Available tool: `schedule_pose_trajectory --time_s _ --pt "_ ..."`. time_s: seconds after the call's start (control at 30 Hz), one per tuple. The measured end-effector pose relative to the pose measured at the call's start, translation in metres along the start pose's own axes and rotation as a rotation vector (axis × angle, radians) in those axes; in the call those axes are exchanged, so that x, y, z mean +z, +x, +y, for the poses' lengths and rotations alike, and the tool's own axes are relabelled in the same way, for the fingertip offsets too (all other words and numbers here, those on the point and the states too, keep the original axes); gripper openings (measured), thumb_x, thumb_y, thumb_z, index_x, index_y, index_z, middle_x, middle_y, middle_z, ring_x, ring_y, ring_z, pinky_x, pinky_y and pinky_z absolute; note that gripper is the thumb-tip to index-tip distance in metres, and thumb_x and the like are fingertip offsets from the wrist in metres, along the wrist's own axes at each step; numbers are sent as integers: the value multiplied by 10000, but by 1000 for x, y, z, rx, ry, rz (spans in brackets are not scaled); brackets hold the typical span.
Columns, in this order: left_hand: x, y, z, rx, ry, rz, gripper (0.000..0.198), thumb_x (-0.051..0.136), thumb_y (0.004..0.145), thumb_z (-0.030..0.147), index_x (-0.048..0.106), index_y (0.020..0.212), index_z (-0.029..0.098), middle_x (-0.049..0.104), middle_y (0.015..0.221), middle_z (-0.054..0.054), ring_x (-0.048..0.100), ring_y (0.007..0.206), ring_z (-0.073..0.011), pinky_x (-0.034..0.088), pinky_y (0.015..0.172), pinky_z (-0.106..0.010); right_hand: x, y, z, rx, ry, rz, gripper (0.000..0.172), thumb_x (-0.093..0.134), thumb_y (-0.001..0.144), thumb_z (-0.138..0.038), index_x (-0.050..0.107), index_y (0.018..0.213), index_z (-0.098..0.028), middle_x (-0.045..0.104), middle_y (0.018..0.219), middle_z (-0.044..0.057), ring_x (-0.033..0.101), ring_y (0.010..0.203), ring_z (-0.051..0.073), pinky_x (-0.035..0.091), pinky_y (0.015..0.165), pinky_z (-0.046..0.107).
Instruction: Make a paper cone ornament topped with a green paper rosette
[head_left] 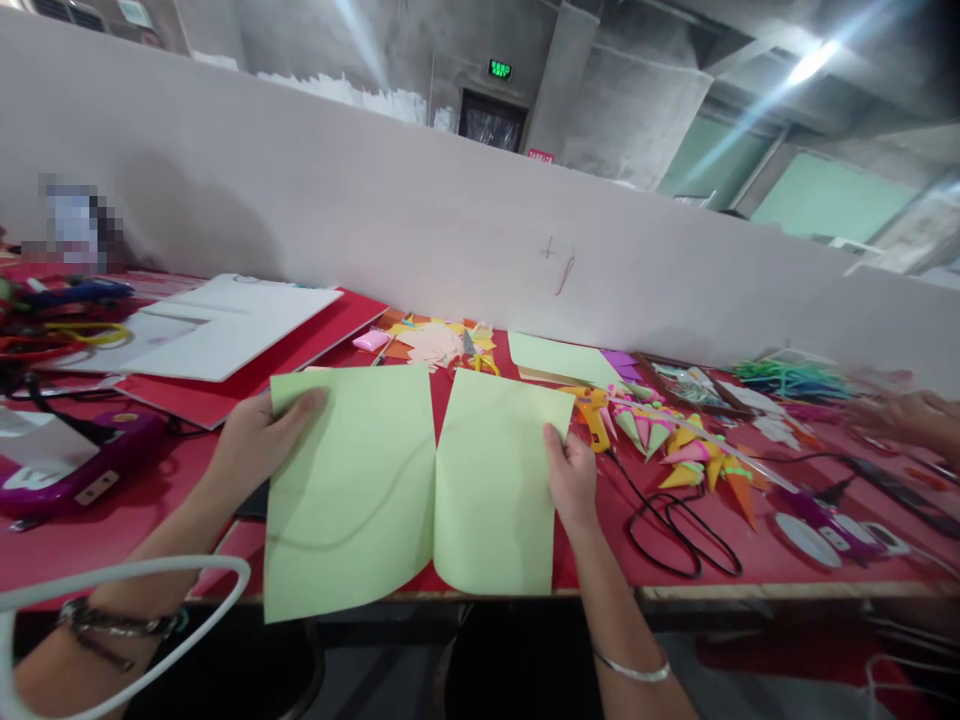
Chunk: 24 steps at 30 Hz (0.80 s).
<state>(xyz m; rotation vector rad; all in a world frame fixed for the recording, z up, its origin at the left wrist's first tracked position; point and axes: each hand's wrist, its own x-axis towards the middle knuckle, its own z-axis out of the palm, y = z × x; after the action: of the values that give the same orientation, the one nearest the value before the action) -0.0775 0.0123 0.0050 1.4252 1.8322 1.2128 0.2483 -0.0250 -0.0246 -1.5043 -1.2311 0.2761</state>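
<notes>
My left hand (259, 440) grips the upper left corner of a light green paper piece (349, 500), thumb on top. My right hand (571, 478) pinches the right edge of a second light green paper piece (495, 490). The two pieces meet at a point near the middle and curve apart above and below it. Both hang over the front edge of the red table (90, 540).
White boards on a red sheet (225, 330) lie at back left, a purple tool (82, 465) at left. A yellow glue gun (592, 412) with black cord, coloured paper cones (690, 450) and paper scraps (439, 345) lie to the right. Another person's hand (911, 415) is at far right. A grey partition wall (450, 220) backs the table.
</notes>
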Motion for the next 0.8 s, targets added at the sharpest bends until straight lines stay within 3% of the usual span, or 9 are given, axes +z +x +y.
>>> schedule_pose_trajectory --time_s 0.13,0.2,0.27,0.37,0.47,0.53,0.6,0.67,0.8 --pt "3 0 -9 -162 -493 -307 428 675 569 479 620 863 173 670 640 11 596 514 -139 497 493 -219 0 0 2 33 43 10 419 467 774 -477 271 522 -205 229 491 -75 251 475 74 227 439 219" --pt "4 -1 -11 -212 -497 -445 439 710 532 465 641 831 151 687 645 -24 612 515 -153 505 487 -223 -1 0 3 52 91 15 400 478 768 -484 341 531 -193 289 489 -71 290 474 78 262 446 220" --pt "5 -4 -9 -211 -417 -493 407 716 537 455 653 790 143 699 669 -46 619 518 -157 501 467 -215 0 -1 3 79 167 24 364 494 758 -489 455 584 -172 422 526 -48 385 499 95 328 479 227" --pt "3 -9 -1 -177 -382 -422 369 709 560 448 647 753 139 701 673 -35 617 530 -147 495 468 -203 2 -4 1 172 409 -51 352 507 744 -501 587 811 -165 626 762 24 569 678 158 440 601 262" --pt "-1 -9 3 -159 -425 -270 390 693 577 464 635 790 142 697 667 -12 613 552 -146 491 490 -209 7 -7 -3 341 675 -289 412 584 694 -472 588 988 -183 652 1009 70 613 882 216 488 717 321" --pt "-3 -6 0 -138 -410 -225 392 680 593 467 637 807 143 695 672 -8 615 589 -152 487 516 -211 10 -8 -5 431 739 -388 414 644 661 -413 598 995 -172 644 1057 86 611 929 231 489 767 343" --pt "-3 -3 -6 -124 -370 -228 387 665 608 471 641 800 137 689 671 -14 610 609 -158 477 526 -214 13 -8 -5 463 720 -346 377 660 656 -378 615 960 -160 656 1036 89 618 916 228 487 782 346" --pt "-2 -1 -10 -93 -317 -210 388 639 630 482 641 796 132 683 685 -21 596 604 -161 461 516 -219 15 -8 -5 456 663 -225 348 636 674 -398 621 927 -159 674 985 81 632 860 221 494 746 341" --pt "1 -3 -10 -1 -210 -115 382 591 672 489 629 818 138 650 696 -1 540 565 -134 400 478 -195 16 -8 -5 309 475 -14 339 544 730 -455 616 883 -161 678 913 68 623 803 201 475 704 315"
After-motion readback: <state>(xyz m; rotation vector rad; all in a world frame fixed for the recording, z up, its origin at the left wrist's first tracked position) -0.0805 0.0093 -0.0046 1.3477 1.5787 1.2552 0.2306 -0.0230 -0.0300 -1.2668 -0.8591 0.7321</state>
